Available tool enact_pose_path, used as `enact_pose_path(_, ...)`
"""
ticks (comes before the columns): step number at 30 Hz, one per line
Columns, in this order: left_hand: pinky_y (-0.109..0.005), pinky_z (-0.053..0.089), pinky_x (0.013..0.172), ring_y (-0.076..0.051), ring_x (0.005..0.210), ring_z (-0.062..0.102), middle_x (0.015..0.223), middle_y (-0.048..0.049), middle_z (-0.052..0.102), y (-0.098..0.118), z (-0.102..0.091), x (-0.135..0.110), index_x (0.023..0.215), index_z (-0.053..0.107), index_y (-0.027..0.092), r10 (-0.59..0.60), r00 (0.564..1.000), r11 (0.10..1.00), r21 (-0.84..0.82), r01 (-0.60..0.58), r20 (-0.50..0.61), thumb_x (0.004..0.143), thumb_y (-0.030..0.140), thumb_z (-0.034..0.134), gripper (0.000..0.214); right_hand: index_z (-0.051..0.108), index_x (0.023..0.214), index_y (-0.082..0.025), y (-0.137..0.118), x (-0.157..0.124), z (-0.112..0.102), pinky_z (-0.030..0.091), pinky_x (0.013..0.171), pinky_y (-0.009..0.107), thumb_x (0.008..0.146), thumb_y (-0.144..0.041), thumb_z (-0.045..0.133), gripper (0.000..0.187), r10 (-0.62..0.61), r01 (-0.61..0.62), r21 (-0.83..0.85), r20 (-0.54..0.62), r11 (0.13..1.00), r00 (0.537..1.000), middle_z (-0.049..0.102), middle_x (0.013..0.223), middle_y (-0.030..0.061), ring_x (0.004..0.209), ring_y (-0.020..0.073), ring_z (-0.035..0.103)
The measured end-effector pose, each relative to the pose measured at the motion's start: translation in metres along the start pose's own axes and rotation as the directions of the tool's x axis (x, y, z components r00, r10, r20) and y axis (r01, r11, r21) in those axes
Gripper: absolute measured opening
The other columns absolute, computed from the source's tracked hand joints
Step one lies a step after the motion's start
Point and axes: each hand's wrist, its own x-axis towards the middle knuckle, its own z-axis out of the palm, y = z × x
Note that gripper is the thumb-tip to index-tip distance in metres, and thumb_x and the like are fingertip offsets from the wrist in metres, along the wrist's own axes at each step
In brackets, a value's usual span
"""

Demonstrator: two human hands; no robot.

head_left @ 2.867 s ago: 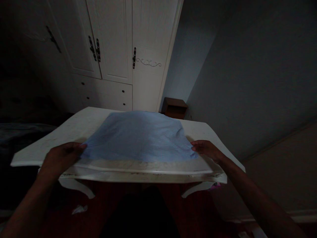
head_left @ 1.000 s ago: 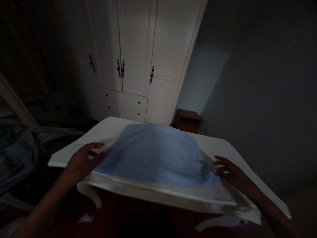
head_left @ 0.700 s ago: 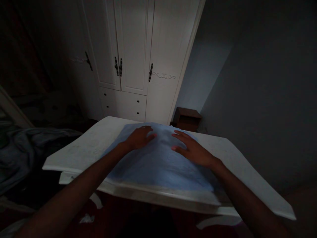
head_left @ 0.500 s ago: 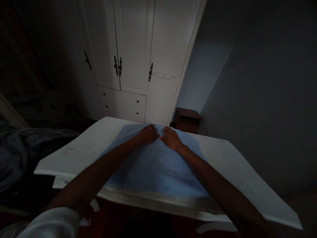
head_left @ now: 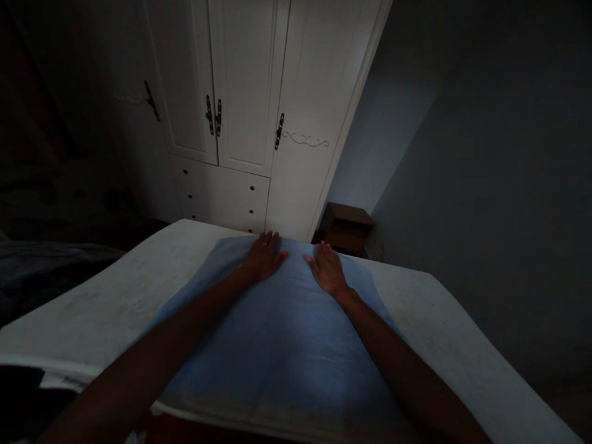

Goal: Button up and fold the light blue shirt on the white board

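Left grip (head_left: 263,259) plus right grip (head_left: 328,270): two. One ring (head_left: 265,244). One blue cloth (head_left: 291,327). One white bench (head_left: 439,327). One wardrobe (head_left: 317,74): four dark handles (head_left: 280,131), two scroll ornaments (head_left: 306,140), six visible drawer knobs (head_left: 252,188). One brown cabinet (head_left: 350,214).

A blue four-sided cloth (head_left: 291,333) lies on a white flat-topped table (head_left: 448,333), left hand (head_left: 263,259) and right hand (head_left: 329,270) on the cloth's far part. Behind stands a white panelled wardrobe (head_left: 245,80), a brown boxy cabinet (head_left: 350,214) to its right. Left of the table, perhaps, dark crumpled fabric (head_left: 41,262).
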Motion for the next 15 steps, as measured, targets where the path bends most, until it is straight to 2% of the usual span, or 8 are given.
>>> enact_pose_path(4, -0.049, 0.018, 0.117, -0.035, 0.145, 0.025, 0.154, -0.023, 0.033, 0.006, -0.006, -0.002, 0.15, 0.03, 0.008, -0.036, 0.992, 0.998, 0.057, 0.03, 0.118, 0.094, 0.066, 0.018, 0.082, 0.026, 0.152, -0.003, 0.01, 0.002, 0.0, 0.02, 0.116, 0.048, 0.1, -0.057, 0.019, 0.074, 0.106, -0.101, -0.059, 0.093, 0.993, 0.99, 0.029, 0.156, 0.023, 0.146, 0.0321, 0.026)
enact_pose_path(9, -0.049, 0.022, 0.116, -0.037, 0.145, 0.026, 0.153, -0.0265, 0.032, 0.004, -0.006, -0.001, 0.15, 0.031, 0.007, -0.033, 0.993, 0.999, 0.025, 0.03, 0.112, 0.092, 0.07, 0.02, 0.086, 0.029, 0.151, -0.003, 0.027, 0.006, 0.004, 0.02, 0.116, 0.05, 0.099, -0.059, 0.018, 0.077, 0.142, -0.131, -0.098, 0.118, 0.987, 0.983, 0.032, 0.155, 0.021, 0.145, 0.0317, 0.027)
enact_pose_path(12, -0.047, 0.023, 0.116, -0.033, 0.144, 0.03, 0.151, -0.0226, 0.039, -0.004, -0.005, 0.002, 0.144, 0.041, 0.008, 0.014, 0.996, 0.994, -0.109, -0.005, 0.085, 0.095, 0.063, 0.023, 0.076, 0.032, 0.149, -0.003, 0.035, 0.008, 0.005, 0.021, 0.116, 0.05, 0.099, -0.059, 0.017, 0.076, 0.116, -0.105, -0.087, 0.125, 0.991, 0.985, 0.033, 0.155, 0.0207, 0.144, 0.0325, 0.029)
enact_pose_path(15, -0.04, 0.029, 0.115, -0.026, 0.137, 0.042, 0.144, -0.0157, 0.051, -0.016, -0.009, 0.002, 0.133, 0.054, 0.014, -0.042, 0.999, 0.943, -0.331, 0.039, -0.001, 0.096, 0.054, 0.025, 0.062, 0.034, 0.149, -0.005, 0.038, 0.008, 0.004, 0.022, 0.116, 0.05, 0.1, -0.059, 0.017, 0.075, 0.095, -0.087, -0.066, 0.128, 0.994, 0.987, 0.034, 0.154, 0.0198, 0.144, 0.0318, 0.03)
